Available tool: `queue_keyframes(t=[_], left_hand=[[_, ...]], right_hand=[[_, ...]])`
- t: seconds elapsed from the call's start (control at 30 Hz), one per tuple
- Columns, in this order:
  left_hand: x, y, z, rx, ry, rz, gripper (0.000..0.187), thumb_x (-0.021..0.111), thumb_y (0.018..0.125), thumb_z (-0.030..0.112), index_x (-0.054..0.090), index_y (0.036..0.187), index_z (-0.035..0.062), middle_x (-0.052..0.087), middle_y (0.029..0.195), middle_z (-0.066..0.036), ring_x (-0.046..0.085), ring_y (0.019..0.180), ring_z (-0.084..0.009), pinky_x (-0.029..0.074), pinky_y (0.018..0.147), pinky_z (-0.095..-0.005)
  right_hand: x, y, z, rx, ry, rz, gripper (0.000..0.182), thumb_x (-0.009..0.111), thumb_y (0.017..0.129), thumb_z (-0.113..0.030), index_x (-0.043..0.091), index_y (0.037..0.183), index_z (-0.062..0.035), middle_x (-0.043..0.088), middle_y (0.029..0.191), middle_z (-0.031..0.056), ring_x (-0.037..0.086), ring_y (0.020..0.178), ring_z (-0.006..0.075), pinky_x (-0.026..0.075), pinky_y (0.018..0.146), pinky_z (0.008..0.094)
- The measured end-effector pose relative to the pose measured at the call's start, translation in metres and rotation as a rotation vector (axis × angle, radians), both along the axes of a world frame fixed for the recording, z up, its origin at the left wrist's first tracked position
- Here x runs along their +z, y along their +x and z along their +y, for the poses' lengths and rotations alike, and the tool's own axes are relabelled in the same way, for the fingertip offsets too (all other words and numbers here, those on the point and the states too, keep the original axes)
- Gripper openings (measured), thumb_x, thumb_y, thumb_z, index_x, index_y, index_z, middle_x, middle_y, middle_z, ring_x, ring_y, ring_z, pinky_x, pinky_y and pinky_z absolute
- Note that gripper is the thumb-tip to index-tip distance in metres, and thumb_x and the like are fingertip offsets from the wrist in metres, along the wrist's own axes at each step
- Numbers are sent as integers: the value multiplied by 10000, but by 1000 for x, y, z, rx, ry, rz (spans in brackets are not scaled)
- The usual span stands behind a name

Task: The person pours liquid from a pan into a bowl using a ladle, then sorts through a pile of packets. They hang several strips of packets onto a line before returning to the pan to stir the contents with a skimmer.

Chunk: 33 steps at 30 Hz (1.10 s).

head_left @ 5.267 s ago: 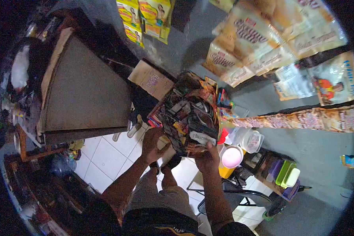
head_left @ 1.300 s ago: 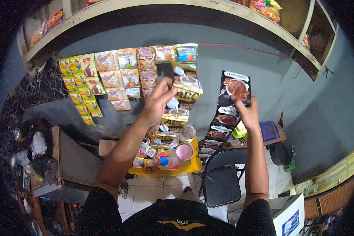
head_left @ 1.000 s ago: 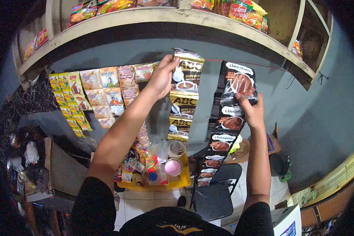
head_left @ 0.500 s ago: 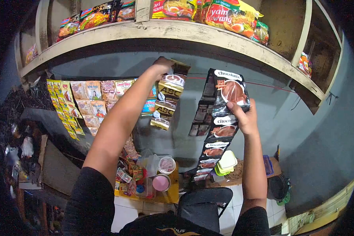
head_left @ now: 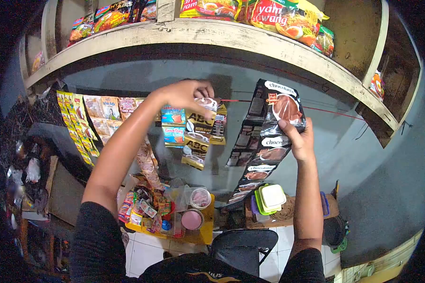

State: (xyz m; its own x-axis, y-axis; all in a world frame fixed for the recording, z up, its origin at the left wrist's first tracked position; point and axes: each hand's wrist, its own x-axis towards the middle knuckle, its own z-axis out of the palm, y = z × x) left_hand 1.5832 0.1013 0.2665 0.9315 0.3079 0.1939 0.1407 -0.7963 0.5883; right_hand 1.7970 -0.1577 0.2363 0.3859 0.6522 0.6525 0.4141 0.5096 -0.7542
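My right hand (head_left: 298,139) pinches a long strip of black Chocolatos chocolate drink sachets (head_left: 284,106), thumb on the front of the top sachets. The strip trails down and to the left, with part of it folded behind. My left hand (head_left: 191,98) is at the top of a shorter strip of gold-and-brown ABC coffee sachets (head_left: 196,134). Its thumb lies across the top sachet and its fingers curl over near the red string (head_left: 236,100). Blue Good Day sachets (head_left: 174,128) hang just left of the ABC strip; my left forearm covers part of that row.
Overhead runs a wooden shelf (head_left: 212,35) with instant noodle packs (head_left: 288,21). Yellow sachets (head_left: 75,118) hang at far left. Below are a yellow table (head_left: 205,231) with tubs and snacks, a black chair (head_left: 243,240), and stacked plastic boxes (head_left: 271,198).
My left hand has come down and turned, its thumb now over the front of the ABC strip, which hangs slightly lower. The right hand with the chocolate strip has shifted slightly right.
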Motion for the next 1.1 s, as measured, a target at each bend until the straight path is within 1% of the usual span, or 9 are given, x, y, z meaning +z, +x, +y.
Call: queue_keyframes(t=[0.17,0.37,0.43,0.57,0.63,0.73,0.83,0.97,1.1], left_hand=[[-11,-8,2,-19,229,-79,458,758,752,242,576,1119,36,651,995,-98,588,925,-170,456,844,-313],[-1,7,32,116,-46,47,604,528,890,512,568,1165,-24,651,1025,-133,584,937,-188,448,862,-314],[-1,12,17,140,344,11,574,541,892,495,594,1126,-26,654,1021,-138,578,946,-186,440,869,-323],[-7,13,24,-24,147,265,570,572,877,482,580,1158,-14,651,1057,-145,577,985,-220,425,907,-344],[3,10,3,-4,117,255,659,658,793,515,566,1186,-6,647,1068,-150,583,993,-257,428,910,-354],[1,14,-62,146,518,-386,787,812,580,491,584,1165,16,632,1068,-207,601,944,-311,461,846,-380],[-1,33,-100,61,262,-76,576,777,610,267,579,1077,-6,655,905,-180,623,765,-255,486,698,-376],[-20,32,-97,-475,-213,174,473,699,731,153,539,1144,-12,679,871,-61,626,765,-134,488,647,-257],[-71,47,-101,-530,-216,31,325,640,769,110,583,1064,-15,677,841,-85,642,741,-120,506,616,-299]], right_hand=[[5,9,6,62,-80,-59,253,724,758,-193,587,893,-28,608,830,9,541,731,86,432,663,242],[25,-6,5,163,99,-68,175,717,770,-150,644,862,-19,639,768,2,549,649,71,439,612,236],[20,-9,8,34,162,25,206,721,767,-133,638,913,-13,645,807,12,560,679,78,453,631,242],[28,-5,5,128,157,-30,230,725,763,-127,637,942,-13,650,834,21,570,704,84,458,644,247],[29,-2,3,178,147,-52,224,723,763,-125,639,939,-14,651,834,20,572,706,84,458,647,245],[31,-3,-1,226,124,-90,210,709,762,-120,643,929,-12,653,838,19,571,708,80,458,658,242],[31,-7,-2,232,141,-57,217,711,760,-126,644,933,-11,653,844,20,574,723,80,460,665,244],[36,-14,-16,199,146,-92,229,711,759,-123,643,946,-10,655,853,21,581,742,83,465,676,245],[30,-6,-21,181,166,-23,289,728,747,-114,628,995,-4,657,895,31,589,764,85,477,701,253]])
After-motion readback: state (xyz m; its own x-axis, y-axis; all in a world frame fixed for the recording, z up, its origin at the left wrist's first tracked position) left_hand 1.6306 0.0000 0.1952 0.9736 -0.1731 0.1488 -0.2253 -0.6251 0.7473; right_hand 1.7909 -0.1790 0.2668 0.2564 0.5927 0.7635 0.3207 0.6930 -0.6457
